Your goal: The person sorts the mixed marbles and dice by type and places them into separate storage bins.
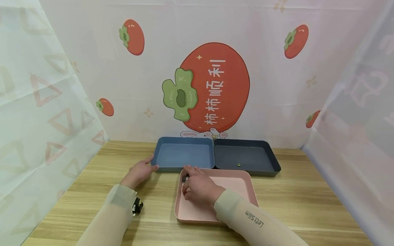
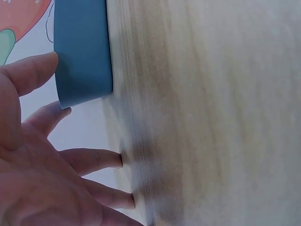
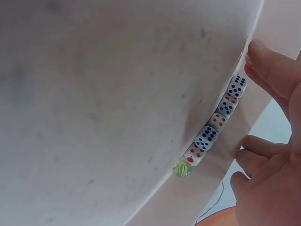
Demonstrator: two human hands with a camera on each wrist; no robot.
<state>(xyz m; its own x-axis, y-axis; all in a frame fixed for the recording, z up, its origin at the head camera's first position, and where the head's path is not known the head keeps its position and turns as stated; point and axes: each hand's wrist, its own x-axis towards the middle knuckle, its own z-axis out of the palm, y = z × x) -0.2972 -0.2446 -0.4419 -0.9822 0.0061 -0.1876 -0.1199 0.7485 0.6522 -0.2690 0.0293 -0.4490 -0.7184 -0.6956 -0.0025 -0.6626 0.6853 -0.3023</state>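
Note:
The fingers of my left hand (image 1: 141, 173) are spread at the near left corner of the blue tray (image 1: 183, 169). In the left wrist view its thumb (image 2: 40, 70) touches the tray's wall, and the lower fingertips reach the tabletop. My right hand (image 1: 200, 188) is over the far left part of the pink tray (image 1: 215, 220). There, dice (image 3: 206, 137) with red and blue dots stand in a row along the wall, with a green-streaked clear marble (image 3: 182, 169) at one end. Thumb and forefinger come together beyond the other end; whether they pinch something is unclear.
A dark grey tray (image 1: 274, 169) adjoins the blue one on its right, with a small green marble (image 1: 238, 164) inside. Printed cloth (image 1: 261, 102) hangs behind and along both sides of the wooden table (image 1: 307, 205).

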